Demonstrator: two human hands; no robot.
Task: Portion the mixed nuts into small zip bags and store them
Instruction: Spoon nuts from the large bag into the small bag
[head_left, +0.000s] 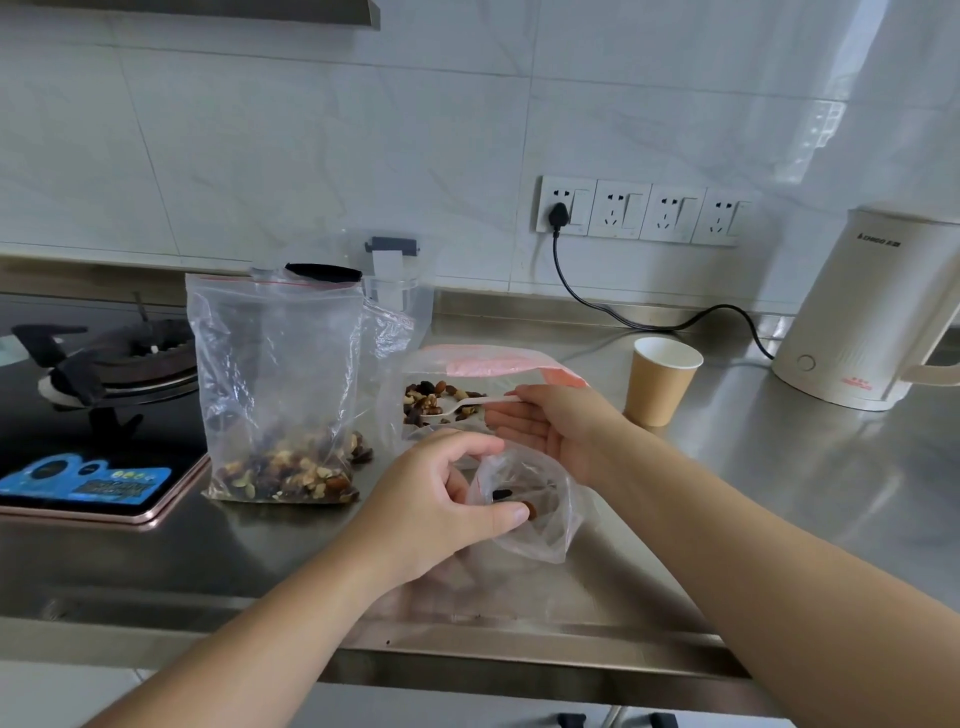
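Observation:
My left hand (441, 493) pinches the rim of a small clear zip bag (535, 514) with a few nuts inside, holding it open on the steel counter (727, 493). Just behind it, my right hand (550, 426) holds a white plastic spoon (457, 408), whose bowl reaches into a wide pink-sealed bag of mixed nuts (441, 400). A tall clear zip bag (280, 384) with nuts at its bottom stands upright to the left.
A tablet (93, 483) lies at the left front, beside a gas burner (119, 358). A paper cup (660, 379) stands right of the nut bag. A cream kettle (872, 306) sits at the far right, its black cord (623, 317) plugged into the wall sockets (644, 210).

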